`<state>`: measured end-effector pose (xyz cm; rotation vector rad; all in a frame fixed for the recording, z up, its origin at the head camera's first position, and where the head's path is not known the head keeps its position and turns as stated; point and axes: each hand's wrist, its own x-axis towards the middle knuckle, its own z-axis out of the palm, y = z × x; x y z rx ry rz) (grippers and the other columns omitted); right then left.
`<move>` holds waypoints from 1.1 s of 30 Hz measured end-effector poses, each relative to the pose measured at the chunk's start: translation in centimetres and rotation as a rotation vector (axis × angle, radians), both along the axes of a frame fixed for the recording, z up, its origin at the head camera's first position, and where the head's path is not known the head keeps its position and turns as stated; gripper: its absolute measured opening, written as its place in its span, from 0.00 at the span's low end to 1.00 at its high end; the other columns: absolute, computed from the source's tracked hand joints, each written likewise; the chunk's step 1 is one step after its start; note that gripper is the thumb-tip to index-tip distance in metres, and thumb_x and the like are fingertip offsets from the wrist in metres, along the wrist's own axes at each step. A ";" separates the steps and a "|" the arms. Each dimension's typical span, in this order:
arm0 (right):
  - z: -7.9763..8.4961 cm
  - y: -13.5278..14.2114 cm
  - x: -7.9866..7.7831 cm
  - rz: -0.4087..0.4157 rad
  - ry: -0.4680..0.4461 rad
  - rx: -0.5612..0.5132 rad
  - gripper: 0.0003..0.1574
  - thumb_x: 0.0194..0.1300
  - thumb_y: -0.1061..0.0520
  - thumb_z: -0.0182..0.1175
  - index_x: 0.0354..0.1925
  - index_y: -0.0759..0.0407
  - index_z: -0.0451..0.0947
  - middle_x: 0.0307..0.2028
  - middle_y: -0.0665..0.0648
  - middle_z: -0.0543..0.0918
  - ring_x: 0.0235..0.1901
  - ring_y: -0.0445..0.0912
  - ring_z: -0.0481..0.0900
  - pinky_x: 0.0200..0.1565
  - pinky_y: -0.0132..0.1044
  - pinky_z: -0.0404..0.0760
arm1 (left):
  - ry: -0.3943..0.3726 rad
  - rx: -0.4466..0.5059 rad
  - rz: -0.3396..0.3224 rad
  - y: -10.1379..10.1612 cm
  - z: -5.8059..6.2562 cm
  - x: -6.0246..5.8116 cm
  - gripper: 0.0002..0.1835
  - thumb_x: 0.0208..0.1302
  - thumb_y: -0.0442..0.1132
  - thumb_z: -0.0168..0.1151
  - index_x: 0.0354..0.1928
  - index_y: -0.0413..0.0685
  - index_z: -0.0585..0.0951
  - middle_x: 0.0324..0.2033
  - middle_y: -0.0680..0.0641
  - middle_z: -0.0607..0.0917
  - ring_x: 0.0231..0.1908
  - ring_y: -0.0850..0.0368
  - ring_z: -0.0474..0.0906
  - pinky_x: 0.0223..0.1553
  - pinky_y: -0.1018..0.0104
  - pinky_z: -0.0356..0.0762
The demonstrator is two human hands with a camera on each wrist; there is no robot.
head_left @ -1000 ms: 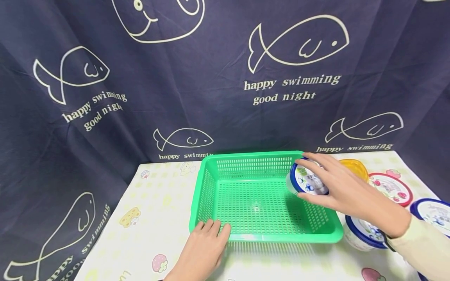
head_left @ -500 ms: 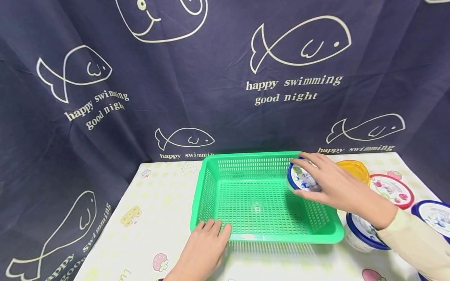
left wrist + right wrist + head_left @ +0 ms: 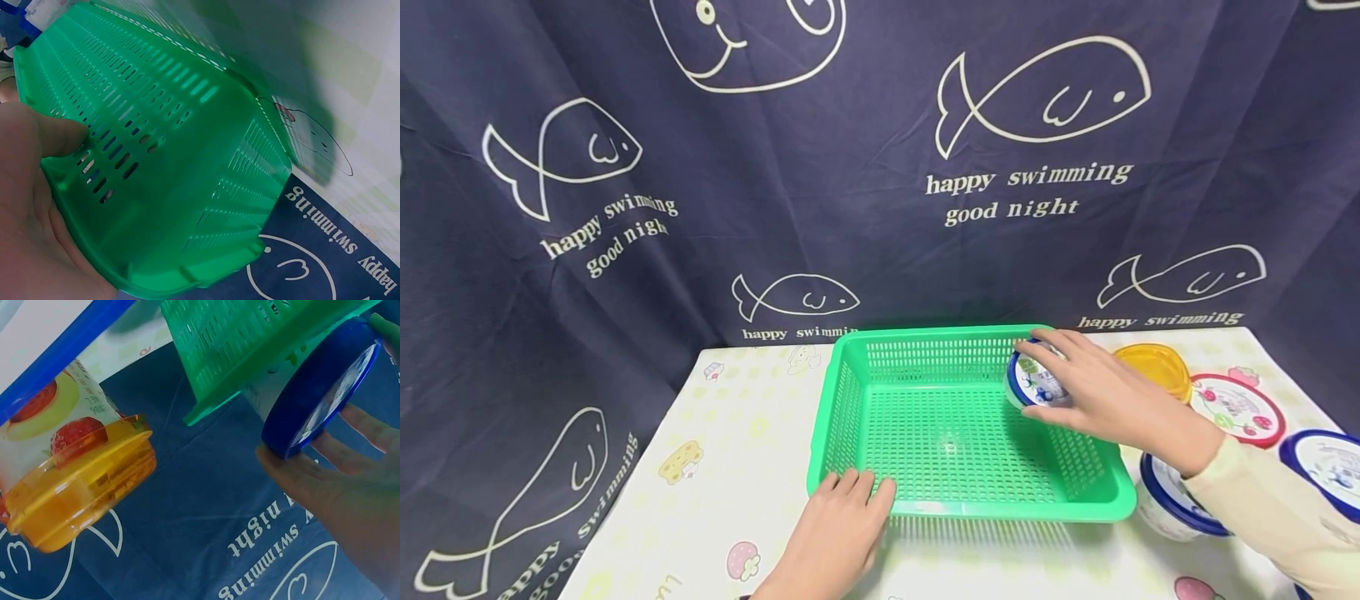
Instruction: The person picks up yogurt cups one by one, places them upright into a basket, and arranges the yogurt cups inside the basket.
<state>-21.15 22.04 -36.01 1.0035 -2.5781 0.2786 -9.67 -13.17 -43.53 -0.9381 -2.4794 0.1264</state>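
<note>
The right hand (image 3: 1112, 396) pinches the blue-lidded tub (image 3: 1036, 382) by its lid (image 3: 315, 390), tipped over the right end of the green basket (image 3: 970, 507). The left hand (image 3: 842, 525) grips the basket's near rim. If the lid is loose, it might pop off, and the tub could fall.

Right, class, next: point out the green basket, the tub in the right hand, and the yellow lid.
Green basket (image 3: 973, 509): head view, on its near rim.
Held tub (image 3: 1037, 382): head view, on its printed lid.
Yellow lid (image 3: 84, 487): right wrist view, on its side.
</note>
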 end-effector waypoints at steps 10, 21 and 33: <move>-0.6 -0.3 -0.8 0.004 -0.047 0.032 0.50 0.58 0.35 0.68 0.68 0.60 0.68 0.64 0.67 0.72 0.62 0.65 0.70 0.57 0.63 0.71 | -0.018 -0.016 0.016 0.0 -0.1 -0.1 0.15 0.55 0.43 0.68 0.33 0.52 0.68 0.21 0.56 0.63 0.22 0.59 0.55 0.25 0.69 0.50; -1.2 -0.8 -1.7 0.027 -0.033 0.052 0.49 0.58 0.35 0.68 0.67 0.61 0.69 0.62 0.67 0.73 0.60 0.64 0.71 0.58 0.62 0.72 | -0.004 0.000 0.004 0.0 -0.2 -0.1 0.13 0.56 0.42 0.65 0.32 0.52 0.68 0.21 0.56 0.62 0.22 0.59 0.54 0.26 0.69 0.50; -2.7 -1.5 -2.4 -0.022 -0.046 0.059 0.49 0.58 0.35 0.68 0.66 0.63 0.70 0.61 0.69 0.74 0.60 0.65 0.71 0.55 0.62 0.74 | 0.001 0.001 0.011 0.1 -0.6 0.0 0.15 0.56 0.45 0.69 0.36 0.52 0.70 0.21 0.56 0.65 0.22 0.59 0.56 0.25 0.70 0.49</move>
